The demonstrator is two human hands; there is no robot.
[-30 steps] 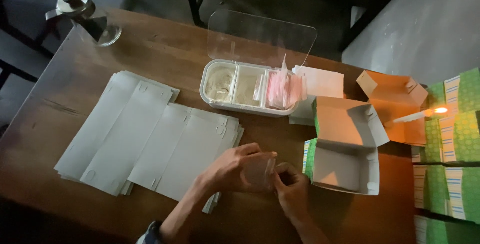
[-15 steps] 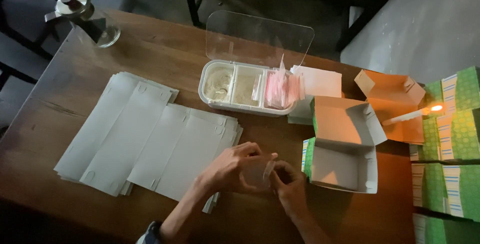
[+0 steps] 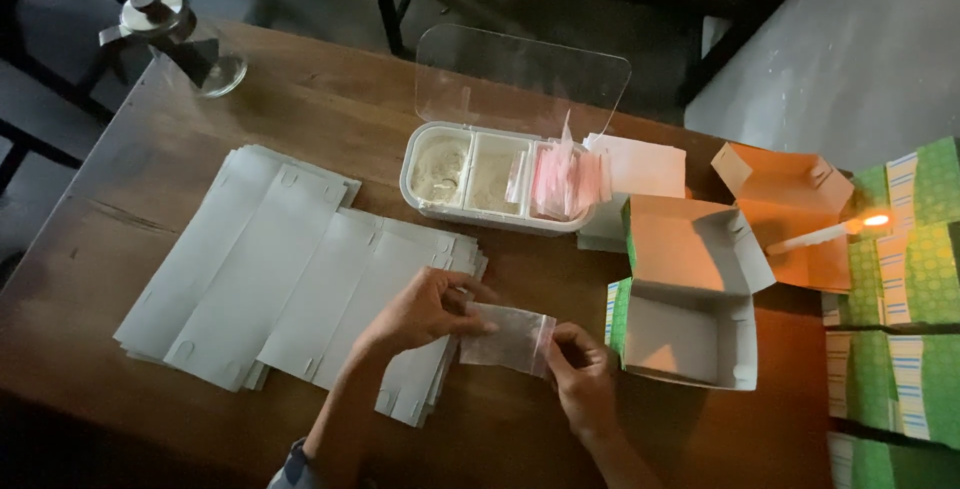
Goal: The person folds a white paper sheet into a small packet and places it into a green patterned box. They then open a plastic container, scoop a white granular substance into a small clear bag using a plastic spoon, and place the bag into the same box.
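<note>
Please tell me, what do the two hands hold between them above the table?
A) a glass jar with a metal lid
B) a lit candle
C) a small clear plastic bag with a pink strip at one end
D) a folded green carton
C: the left hand and the right hand pinch opposite ends of a small clear plastic bag, its pink strip at the right-hand end.

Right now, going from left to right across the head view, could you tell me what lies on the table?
Glass jar → flat white cardboard blanks → left hand → small clear bag → right hand → open white box → lit candle → green patterned boxes.
</note>
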